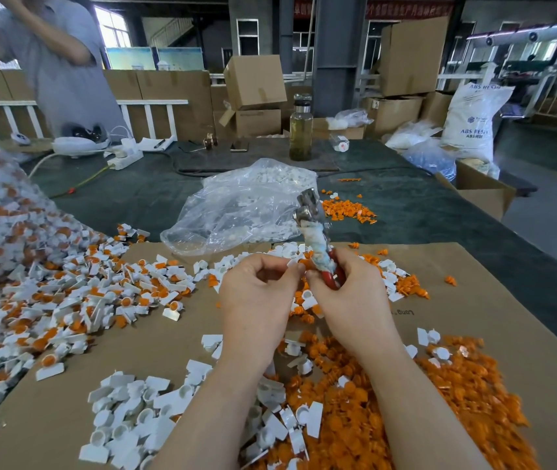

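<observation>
Left hand (pixel 256 293) pinches small white piece (pixel 292 262); right hand (pixel 348 293) curled round cloth-wrapped pliers (pixel 314 225); loose pinch could drop piece into orange pile (pixel 372 418) under wrists

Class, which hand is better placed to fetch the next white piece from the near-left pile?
Left, probably. The right hand grips the pliers by their red handles; the left hand pinches only a small white bit and is nearer the white pieces.

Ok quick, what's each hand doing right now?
Left hand: curled, pinching a small white plastic piece.
Right hand: gripping the pliers by their red handles.
</observation>
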